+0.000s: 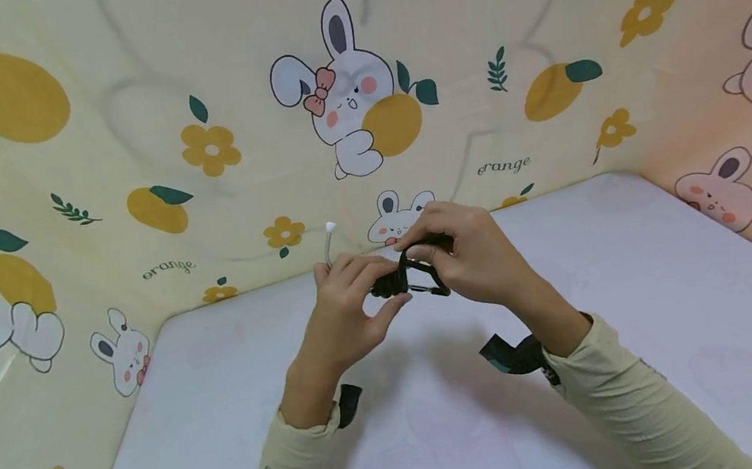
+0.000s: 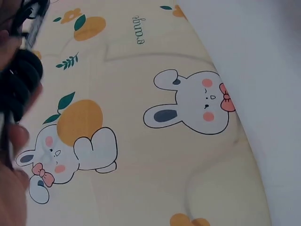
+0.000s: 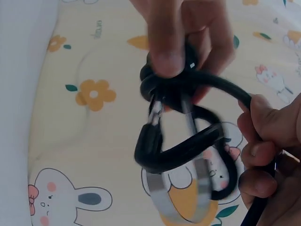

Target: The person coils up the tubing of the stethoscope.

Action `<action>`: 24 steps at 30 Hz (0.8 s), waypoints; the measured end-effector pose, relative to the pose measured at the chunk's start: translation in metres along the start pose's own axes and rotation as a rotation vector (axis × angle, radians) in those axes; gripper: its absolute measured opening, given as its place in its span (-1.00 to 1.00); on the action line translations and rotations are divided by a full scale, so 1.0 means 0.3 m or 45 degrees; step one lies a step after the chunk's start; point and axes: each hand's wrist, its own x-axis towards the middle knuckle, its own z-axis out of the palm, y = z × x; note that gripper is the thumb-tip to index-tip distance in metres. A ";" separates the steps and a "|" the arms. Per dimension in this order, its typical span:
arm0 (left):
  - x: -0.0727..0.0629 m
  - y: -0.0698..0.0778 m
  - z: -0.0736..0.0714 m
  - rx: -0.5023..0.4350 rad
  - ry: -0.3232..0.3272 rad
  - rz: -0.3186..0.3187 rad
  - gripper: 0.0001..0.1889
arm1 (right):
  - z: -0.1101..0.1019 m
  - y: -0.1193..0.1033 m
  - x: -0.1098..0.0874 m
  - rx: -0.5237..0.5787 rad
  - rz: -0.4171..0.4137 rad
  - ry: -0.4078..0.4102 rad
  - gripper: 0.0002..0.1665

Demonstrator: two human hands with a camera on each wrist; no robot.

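Observation:
A stethoscope with black tubing (image 1: 388, 285) is held up above the white surface. My left hand (image 1: 349, 306) grips the bundle where the tubing winds in coils round the metal ear tubes; a white ear tip (image 1: 330, 228) sticks out behind it. Opposite, my right hand (image 1: 474, 255) pinches a length of the tubing. In the right wrist view, a bent black tube (image 3: 181, 155) and a curved silver band (image 3: 203, 188) hang below the coils. Dark coils (image 2: 23, 77) show at the left edge of the left wrist view. The chest piece cannot be made out.
The white tabletop (image 1: 231, 425) lies beneath both hands. Behind it rises a cream cloth (image 1: 248, 64) printed with rabbits, oranges and flowers, which also runs along the left and right sides. Black straps (image 1: 512, 355) hang from the sleeve cuffs.

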 end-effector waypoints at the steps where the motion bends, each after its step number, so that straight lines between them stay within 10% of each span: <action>1: 0.001 0.000 0.000 -0.013 0.000 0.046 -0.62 | -0.001 0.003 0.001 0.002 0.008 0.000 -0.81; 6: 0.002 0.001 -0.010 -0.052 0.038 0.193 -0.58 | -0.011 0.029 0.007 0.057 0.056 -0.030 -0.81; 24: 0.013 0.021 -0.027 -0.204 0.048 0.345 -0.58 | -0.056 0.118 0.028 0.334 0.255 -0.405 -0.86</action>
